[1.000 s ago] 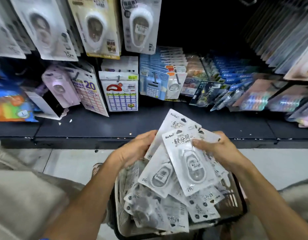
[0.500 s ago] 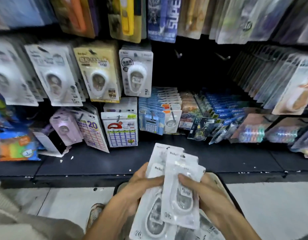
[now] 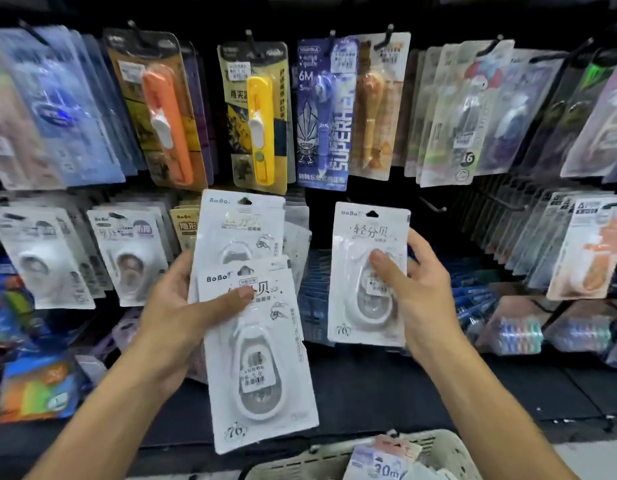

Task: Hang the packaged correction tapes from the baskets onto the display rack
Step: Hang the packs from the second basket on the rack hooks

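Fingers of the right hand pinch one pack; left hand grips two packs before the rack

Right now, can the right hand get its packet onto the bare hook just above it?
Probably yes. The right hand holds a single correction tape packet with its hang hole uncovered, and the bare hook just above-right has nothing before it.

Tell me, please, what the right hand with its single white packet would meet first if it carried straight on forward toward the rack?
Probably the bare hook jutting from the dark gap of the display rack. The right hand holds the white packet upright, with its hang hole just left of that hook. Depth is hard to judge, so the gap between them is unclear.
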`<state>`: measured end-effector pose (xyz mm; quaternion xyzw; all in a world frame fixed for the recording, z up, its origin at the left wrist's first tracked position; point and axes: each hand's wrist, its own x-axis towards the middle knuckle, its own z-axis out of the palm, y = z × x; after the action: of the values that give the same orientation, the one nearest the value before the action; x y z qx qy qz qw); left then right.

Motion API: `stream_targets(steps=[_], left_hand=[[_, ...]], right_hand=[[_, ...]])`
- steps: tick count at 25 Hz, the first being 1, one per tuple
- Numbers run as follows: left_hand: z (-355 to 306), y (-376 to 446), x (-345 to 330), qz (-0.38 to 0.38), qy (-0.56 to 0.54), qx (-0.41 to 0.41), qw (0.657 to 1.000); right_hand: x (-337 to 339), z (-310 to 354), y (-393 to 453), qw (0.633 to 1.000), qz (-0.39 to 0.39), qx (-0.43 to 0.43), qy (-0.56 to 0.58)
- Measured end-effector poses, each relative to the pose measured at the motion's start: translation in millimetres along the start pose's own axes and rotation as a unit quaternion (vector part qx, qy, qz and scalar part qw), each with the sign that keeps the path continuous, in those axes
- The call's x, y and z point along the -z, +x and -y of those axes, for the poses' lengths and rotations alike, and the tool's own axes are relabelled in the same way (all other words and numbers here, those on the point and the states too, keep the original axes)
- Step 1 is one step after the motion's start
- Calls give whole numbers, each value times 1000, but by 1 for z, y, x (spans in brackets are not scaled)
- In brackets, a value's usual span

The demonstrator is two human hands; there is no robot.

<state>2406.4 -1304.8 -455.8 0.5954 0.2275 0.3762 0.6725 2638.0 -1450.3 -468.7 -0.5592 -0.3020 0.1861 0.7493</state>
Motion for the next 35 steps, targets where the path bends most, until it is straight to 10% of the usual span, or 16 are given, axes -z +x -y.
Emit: stream_targets(steps=[6, 19, 26, 30, 35], left_hand=[[16, 14, -12, -42, -89, 22, 995], [23, 16, -22, -13, -155, 12, 988], [25, 16, -31, -16, -212, 10, 977], [32, 15, -43, -11, -212, 29, 977], [27, 21, -31, -110, -192, -15, 975]], right_hand=[[-18, 15, 45, 973, -54, -3, -225], [-12, 20, 35, 967, -37, 10, -253], [-21, 16, 22, 888, -15, 80, -452], [-36, -1, -10, 976, 206, -8, -66], [-9, -12, -2, 1000, 29, -5, -4]])
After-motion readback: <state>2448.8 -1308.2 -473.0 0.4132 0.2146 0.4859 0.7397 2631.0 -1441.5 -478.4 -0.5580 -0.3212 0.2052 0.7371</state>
